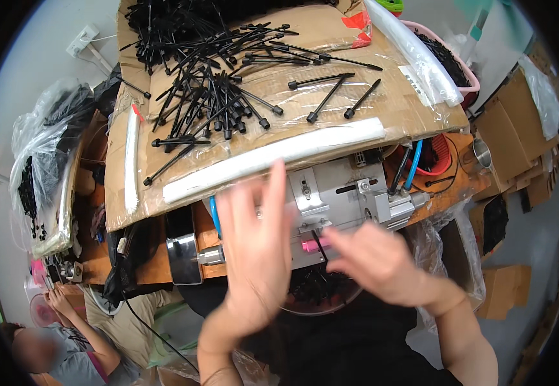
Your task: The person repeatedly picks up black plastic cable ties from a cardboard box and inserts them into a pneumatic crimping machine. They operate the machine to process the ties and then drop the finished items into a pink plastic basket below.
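Note:
My left hand (257, 251) is raised over the left part of a metal fixture (337, 193), fingers stretched upward and blurred by motion. Nothing shows in it. My right hand (379, 260) is at the fixture's front, its fingers curled in at a thin black rod (320, 246), which they appear to pinch; blur hides the exact contact. A pink piece (309, 246) lies against the rod on the fixture. Above the fixture, a tilted cardboard sheet (414, 119) carries a heap of black rods with knobbed heads (221, 106), several lying loose at its right.
Below the fixture, a round container (321, 312) holds black pieces. Red (443, 156) and pink (475, 71) baskets stand at the right, near cardboard boxes (517, 122). Blue tubes (414, 165) rise beside the fixture. A co-worker (86, 347) sits at the lower left.

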{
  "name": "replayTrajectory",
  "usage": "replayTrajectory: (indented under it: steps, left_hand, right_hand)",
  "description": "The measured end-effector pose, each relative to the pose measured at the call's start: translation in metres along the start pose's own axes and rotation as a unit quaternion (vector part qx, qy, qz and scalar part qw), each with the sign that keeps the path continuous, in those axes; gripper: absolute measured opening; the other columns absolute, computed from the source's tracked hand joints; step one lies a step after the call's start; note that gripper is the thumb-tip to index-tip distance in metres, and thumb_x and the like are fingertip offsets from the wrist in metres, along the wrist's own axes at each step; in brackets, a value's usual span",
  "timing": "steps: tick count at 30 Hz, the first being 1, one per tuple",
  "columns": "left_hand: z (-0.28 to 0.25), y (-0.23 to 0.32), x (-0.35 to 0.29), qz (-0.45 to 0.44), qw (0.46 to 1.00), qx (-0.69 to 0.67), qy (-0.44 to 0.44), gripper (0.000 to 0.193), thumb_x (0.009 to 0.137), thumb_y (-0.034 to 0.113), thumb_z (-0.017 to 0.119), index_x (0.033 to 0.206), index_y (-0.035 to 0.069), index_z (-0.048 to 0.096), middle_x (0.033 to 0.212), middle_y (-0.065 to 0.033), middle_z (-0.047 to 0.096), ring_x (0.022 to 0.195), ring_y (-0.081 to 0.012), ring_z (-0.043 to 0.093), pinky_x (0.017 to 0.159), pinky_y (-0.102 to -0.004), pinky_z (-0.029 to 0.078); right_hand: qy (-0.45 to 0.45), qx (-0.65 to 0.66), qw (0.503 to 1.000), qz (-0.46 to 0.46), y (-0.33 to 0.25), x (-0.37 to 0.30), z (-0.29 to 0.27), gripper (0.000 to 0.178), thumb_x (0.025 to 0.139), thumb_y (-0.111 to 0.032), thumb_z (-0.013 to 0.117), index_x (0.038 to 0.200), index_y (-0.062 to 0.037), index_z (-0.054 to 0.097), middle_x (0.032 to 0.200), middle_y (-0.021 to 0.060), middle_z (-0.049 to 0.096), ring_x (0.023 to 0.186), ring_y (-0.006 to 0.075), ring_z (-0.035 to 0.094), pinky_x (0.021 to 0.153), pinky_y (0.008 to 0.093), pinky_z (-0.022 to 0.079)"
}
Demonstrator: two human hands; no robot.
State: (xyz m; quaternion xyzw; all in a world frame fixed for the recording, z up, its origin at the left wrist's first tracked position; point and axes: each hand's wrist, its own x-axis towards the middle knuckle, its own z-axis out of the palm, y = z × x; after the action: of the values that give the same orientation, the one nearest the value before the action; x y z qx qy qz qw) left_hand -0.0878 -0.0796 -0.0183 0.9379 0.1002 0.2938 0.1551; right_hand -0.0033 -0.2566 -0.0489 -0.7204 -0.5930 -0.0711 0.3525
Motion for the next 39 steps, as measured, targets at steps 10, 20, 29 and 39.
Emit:
replayTrajectory:
  steps: [10,20,29,39]
  left_hand:
    - [0.010,-0.027,0.095,0.069,0.997,0.019,0.037,0.021,0.077,0.004,0.072,0.096,0.004,0.064,0.092,-0.0145,0.060,0.091,-0.0333,0.051,0.083,-0.0399,0.043]
    - [0.036,0.042,-0.111,-0.040,0.994,-0.016,-0.105,0.072,0.071,-0.012,0.065,0.139,-0.007,0.046,0.106,-0.0153,0.057,0.097,-0.0310,0.051,0.088,-0.0388,0.043]
    - [0.045,0.042,-0.097,0.009,0.987,0.044,-0.153,0.073,0.071,-0.008,0.059,0.141,-0.010,0.039,0.107,-0.0139,0.052,0.097,-0.0287,0.051,0.089,-0.0354,0.046]
    - [0.002,0.017,-0.010,0.047,0.995,-0.011,-0.086,0.055,0.082,-0.001,0.063,0.135,-0.006,0.049,0.093,-0.0143,0.052,0.089,-0.0311,0.050,0.080,-0.0409,0.044]
  right_hand:
    - [-0.121,-0.265,0.954,-0.075,0.095,0.171,-0.038,0.010,0.079,-0.004,0.066,0.089,-0.0032,0.069,0.080,0.0169,0.066,0.079,0.0343,0.065,0.068,0.0418,0.052]
    - [0.158,0.317,0.929,0.108,0.054,0.092,-0.070,0.036,0.086,0.004,0.064,0.121,0.0066,0.057,0.099,0.0139,0.070,0.084,0.0143,0.067,0.072,0.0235,0.053]
    - [0.245,0.385,0.876,0.156,0.028,0.033,-0.072,0.020,0.086,0.008,0.064,0.106,0.0040,0.062,0.097,0.0151,0.068,0.083,0.0153,0.065,0.066,0.0232,0.051]
    - [0.073,0.094,0.987,0.104,-0.011,-0.052,0.025,0.054,0.070,0.011,0.073,0.122,0.0073,0.058,0.080,0.0120,0.059,0.070,0.0260,0.058,0.061,0.0347,0.048]
